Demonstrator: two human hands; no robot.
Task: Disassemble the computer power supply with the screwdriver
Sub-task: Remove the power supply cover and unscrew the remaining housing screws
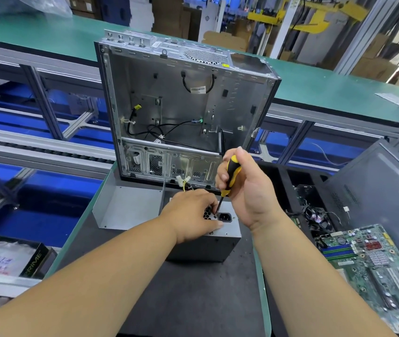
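Note:
A grey metal power supply [227,233] stands on the dark mat in front of me, its face with the black mains socket turned up. My left hand [191,215] lies over its top, thumb along the front edge, fingers curled round the case and hiding the fan grille. My right hand [247,188] grips a yellow-and-black screwdriver [231,172] held nearly upright. The tip of the blade touches the face just left of the socket. Yellow and black wires [185,183] stick up behind the unit.
An open, emptied computer case [237,98] stands upright just behind the power supply. A loose grey side panel [125,207] lies to the left. At right are a green motherboard [373,266], a dark bin of cables [315,215] and a grey cover [383,190]. Conveyor rails run at left.

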